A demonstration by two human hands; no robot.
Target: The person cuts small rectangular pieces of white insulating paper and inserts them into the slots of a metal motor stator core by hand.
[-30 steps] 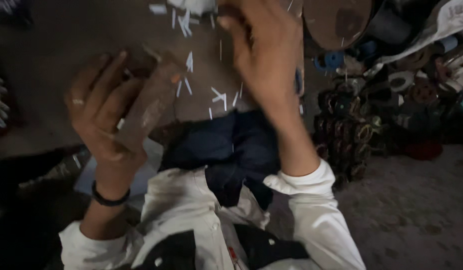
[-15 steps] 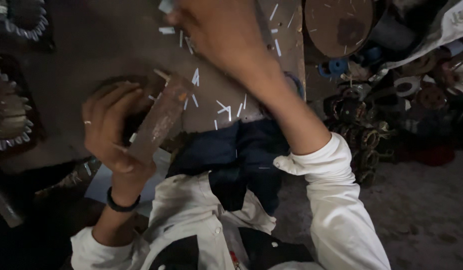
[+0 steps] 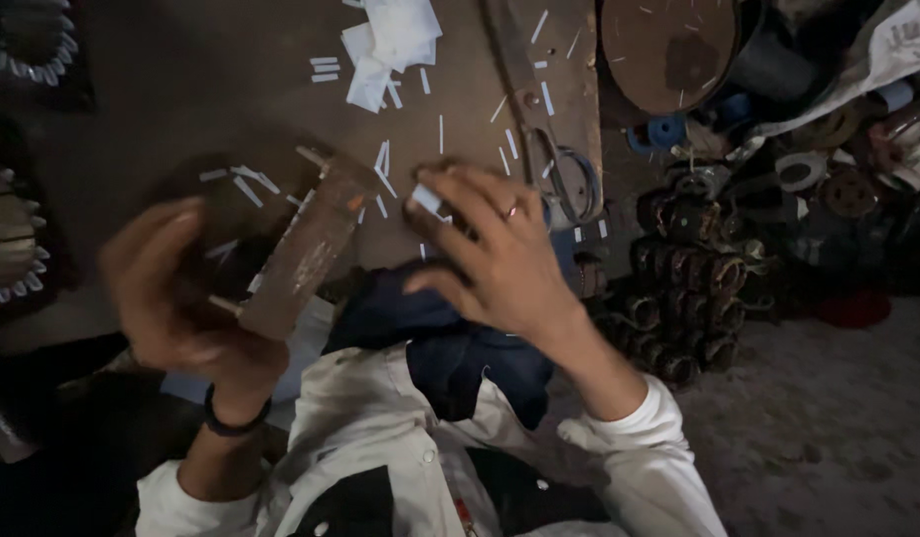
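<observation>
We held the rusty brown block (image 3: 306, 254) in our left hand (image 3: 186, 293), fingers wrapped round its lower end, though the hand was blurred and we could not tell just how tightly it gripped. Our right hand (image 3: 500, 264) pinched a small white strip (image 3: 427, 200) between thumb and fingertips, just beside the upper end of the block but not touching it. We judged the work to be somewhere in the middle: many cut white slips (image 3: 380, 169) lay scattered over the brown board (image 3: 181, 109), and a heap of uncut white paper pieces (image 3: 390, 40) sat at its far edge, so a good share seemed left to handle. Whether any slips were already set into the block we could not make out. The scissors (image 3: 554, 164) lay idle on the board, near the right hand's knuckles, and piles of dark round metal parts (image 3: 678, 288) stood on the floor to the right
</observation>
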